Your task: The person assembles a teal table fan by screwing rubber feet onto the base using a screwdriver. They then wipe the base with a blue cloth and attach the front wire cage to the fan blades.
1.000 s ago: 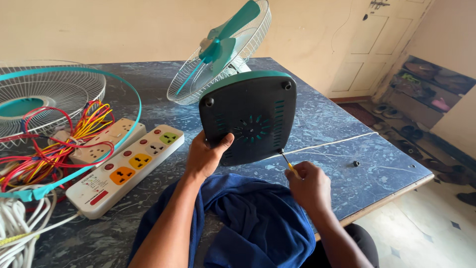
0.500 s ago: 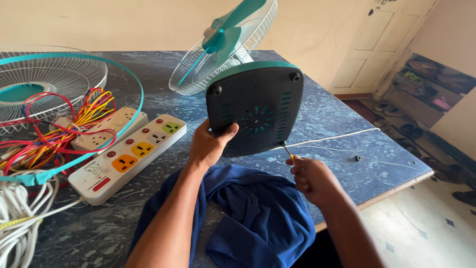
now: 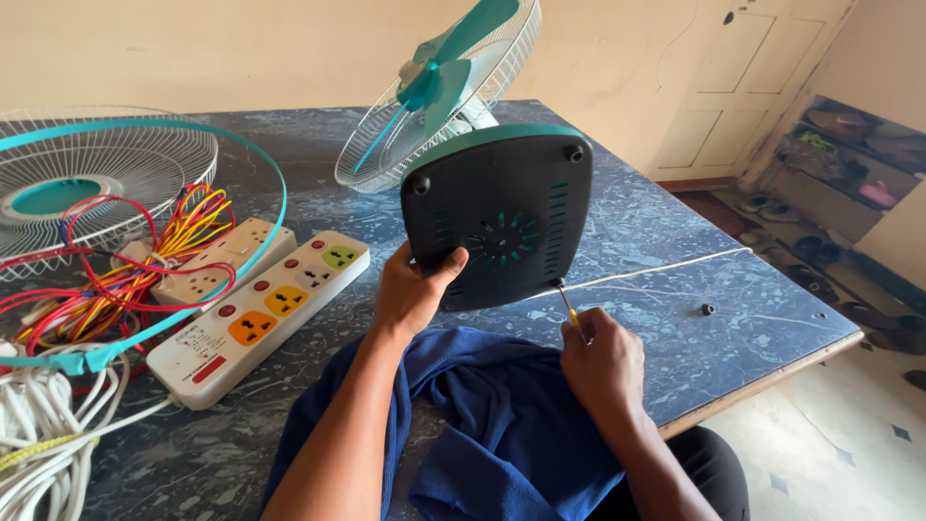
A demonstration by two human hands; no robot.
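Right hand [image 3: 602,362] fingers pinch a yellow-handled screwdriver [image 3: 568,307], tip at the near-right corner of the dark fan base [image 3: 497,217]. Left hand [image 3: 410,289] clamps the base's near-left edge (tilted upright). Risk: tip slipping off, base twisting in grip.

Both hands forward: left [image 3: 410,294] gripping, thumb up; right [image 3: 603,362] fisted.

1 head view only: worn camera, angled down and forward over the blue marbled table [image 3: 675,232], close above both forearms; far wall and door at frame top, floor at right.
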